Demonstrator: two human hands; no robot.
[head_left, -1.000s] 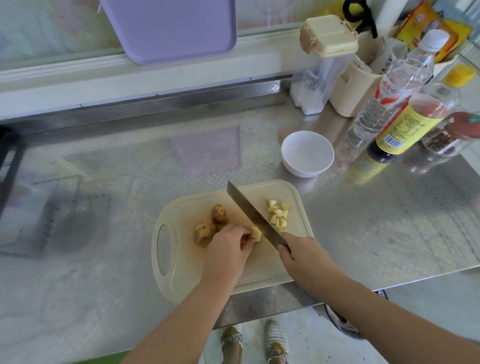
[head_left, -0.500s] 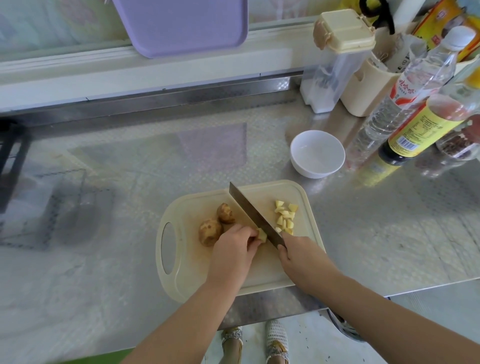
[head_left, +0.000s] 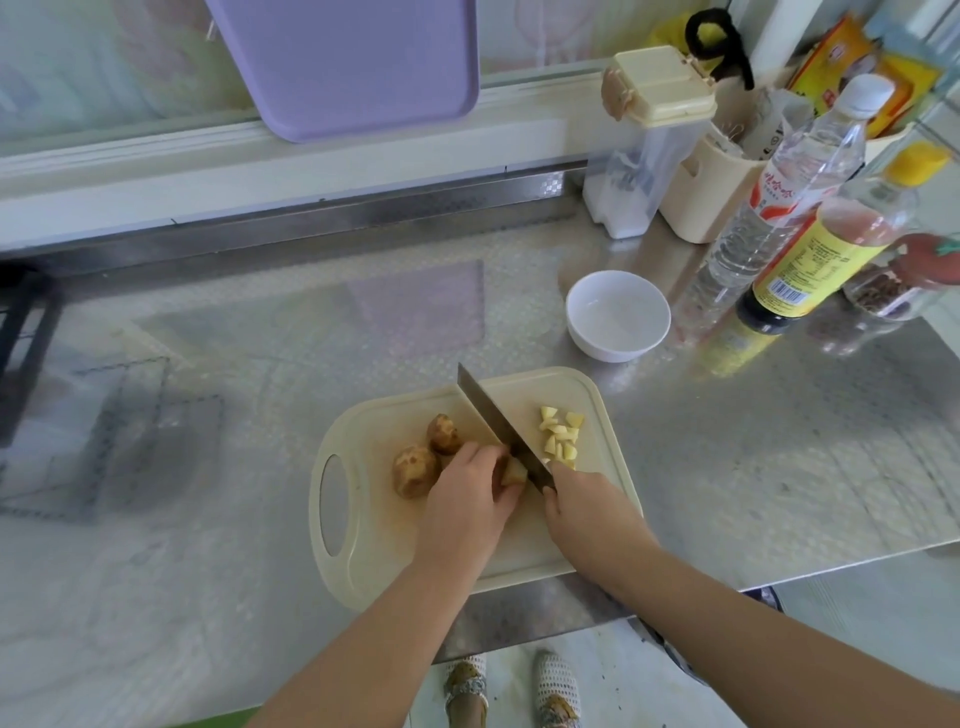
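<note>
Glossy metal knife (head_left: 493, 421), matt plastic board (head_left: 363, 561), shiny steel counter (head_left: 779, 467).

- The chopping board (head_left: 363, 525) is seen in plain cream;
- the whole roots (head_left: 414, 470) are brown-skinned, the root chunk (head_left: 514, 472) tan, the cut cubes (head_left: 558, 439) pale yellow;
- the knife (head_left: 488, 410) blade is dark grey;
- the bowl (head_left: 618, 317) is white;
- the worktop (head_left: 779, 467) is silver, stamped with a fine checked pattern.

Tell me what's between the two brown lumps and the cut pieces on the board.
The knife blade crosses that stretch diagonally, seen in the head view: brown lumps on its left, cut pieces on its right.
</note>
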